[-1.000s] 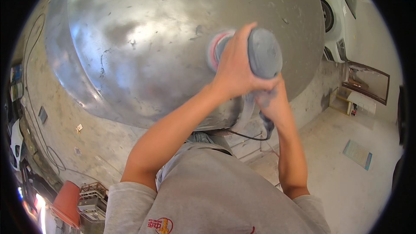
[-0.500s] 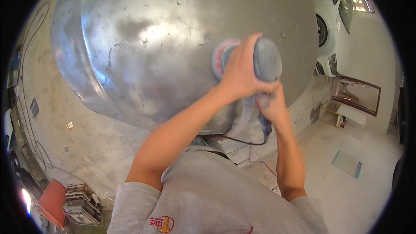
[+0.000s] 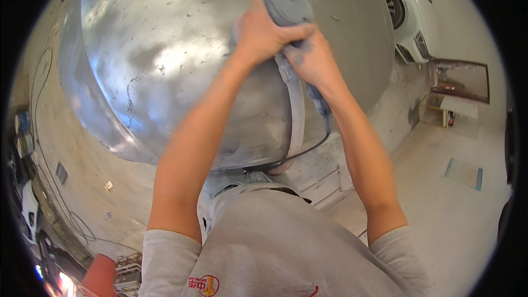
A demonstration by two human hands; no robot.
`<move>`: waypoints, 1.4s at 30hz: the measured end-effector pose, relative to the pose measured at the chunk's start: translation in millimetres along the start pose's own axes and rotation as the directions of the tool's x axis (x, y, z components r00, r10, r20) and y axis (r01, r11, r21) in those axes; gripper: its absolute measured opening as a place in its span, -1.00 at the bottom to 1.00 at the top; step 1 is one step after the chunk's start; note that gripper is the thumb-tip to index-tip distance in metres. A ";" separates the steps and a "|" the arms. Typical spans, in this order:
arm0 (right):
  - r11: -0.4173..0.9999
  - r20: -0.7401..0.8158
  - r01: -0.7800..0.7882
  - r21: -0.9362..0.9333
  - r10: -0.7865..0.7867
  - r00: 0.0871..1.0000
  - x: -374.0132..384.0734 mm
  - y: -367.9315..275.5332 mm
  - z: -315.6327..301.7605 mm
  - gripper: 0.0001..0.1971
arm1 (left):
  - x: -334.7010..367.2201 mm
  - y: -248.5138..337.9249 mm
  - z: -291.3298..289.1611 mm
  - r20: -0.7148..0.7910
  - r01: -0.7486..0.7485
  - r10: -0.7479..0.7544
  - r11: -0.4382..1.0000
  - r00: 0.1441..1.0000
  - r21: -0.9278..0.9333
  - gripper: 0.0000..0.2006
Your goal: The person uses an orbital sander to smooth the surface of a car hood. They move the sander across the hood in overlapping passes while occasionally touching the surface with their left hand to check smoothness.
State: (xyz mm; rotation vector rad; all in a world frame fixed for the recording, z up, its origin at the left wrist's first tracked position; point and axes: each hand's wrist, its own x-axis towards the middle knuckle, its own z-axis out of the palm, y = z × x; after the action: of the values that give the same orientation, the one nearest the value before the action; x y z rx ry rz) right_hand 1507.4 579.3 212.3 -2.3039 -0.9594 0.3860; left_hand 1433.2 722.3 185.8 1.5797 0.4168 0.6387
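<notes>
Both my hands grip a grey, round-topped power sander (image 3: 287,3) held over a large curved bare-metal panel (image 3: 176,71). My left hand (image 3: 258,32) wraps around the left side of its head, the thumb reaching across below the round cap. Close against that thumb, my right hand (image 3: 313,58) is closed around the handle part. The pad is mostly hidden behind my left hand. A pale dust hose (image 3: 297,115) and a black cord (image 3: 311,151) trail from the sander toward my waist. Dark specks and cloudy patches mark the shiny metal.
A white car (image 3: 412,27) stands at the far right, near a brown-framed pane (image 3: 462,80). A teal-edged sheet (image 3: 465,175) lies on the right floor. Leftward, a long cable (image 3: 37,99) loops past tins (image 3: 23,135). A red-orange object (image 3: 100,276) sits lower left.
My hands and the sander have moved farther from my body and to the left in view. My arms are stretched out more, and the view has shifted.
</notes>
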 end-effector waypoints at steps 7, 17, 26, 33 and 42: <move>1.000 0.095 -0.010 0.022 0.007 0.995 -51.5 -20.3 13.7 -0.62 | -61.7 2.1 -7.9 -0.158 -0.099 0.116 0.989 0.981 0.108 0.27; 0.998 -0.083 0.042 -0.046 -0.045 0.996 -72.2 2.4 8.1 -0.51 | -47.0 -11.2 8.4 -0.077 -0.035 0.039 0.998 0.996 0.045 0.28; 0.990 0.116 0.022 -0.137 -0.006 0.993 -183.5 22.4 -3.9 -0.50 | -150.3 -10.1 38.6 -0.011 -0.235 0.236 0.972 0.972 0.024 0.33; 0.963 0.159 -0.235 -0.134 0.255 0.954 -187.8 11.1 -3.5 -0.56 | -137.1 -14.8 30.2 -0.050 -0.206 0.207 0.978 0.977 0.010 0.23; 0.949 0.138 -0.307 -0.068 0.314 0.939 -183.3 -3.0 -2.2 -0.76 | -133.3 -10.6 32.2 0.005 -0.158 0.158 0.986 0.987 -0.059 0.19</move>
State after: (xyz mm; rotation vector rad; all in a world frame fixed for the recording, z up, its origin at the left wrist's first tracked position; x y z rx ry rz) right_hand 1379.3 448.4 222.1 -2.5026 -0.6744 0.6798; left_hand 1350.8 616.8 154.0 1.5696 0.2643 0.7575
